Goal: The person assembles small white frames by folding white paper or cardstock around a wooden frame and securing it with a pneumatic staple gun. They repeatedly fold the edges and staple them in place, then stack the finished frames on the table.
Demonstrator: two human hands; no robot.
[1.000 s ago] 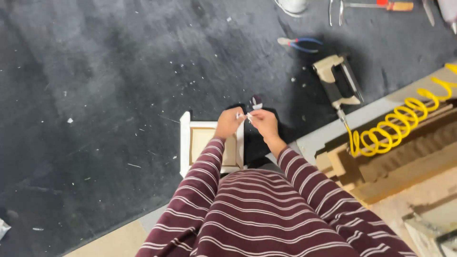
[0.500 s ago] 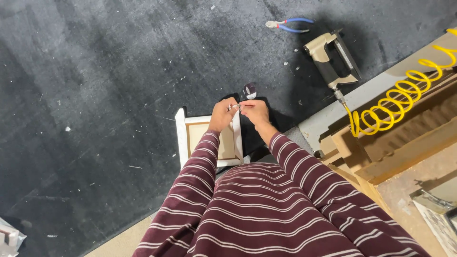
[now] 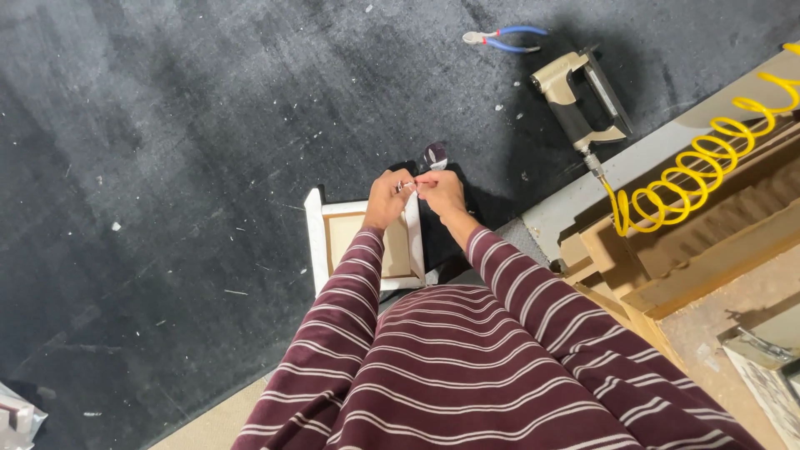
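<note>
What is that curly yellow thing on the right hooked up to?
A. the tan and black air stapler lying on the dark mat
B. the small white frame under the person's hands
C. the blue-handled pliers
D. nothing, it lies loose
A: the coiled yellow hose runs down to the fitting at the base of the air stapler, while the pliers and the white frame lie apart from it.

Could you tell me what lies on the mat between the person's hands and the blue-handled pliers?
In the head view, only bare dark mat with a few pale specks lies between the right hand and the blue-handled pliers; the staple gun sits off to the side.
</note>
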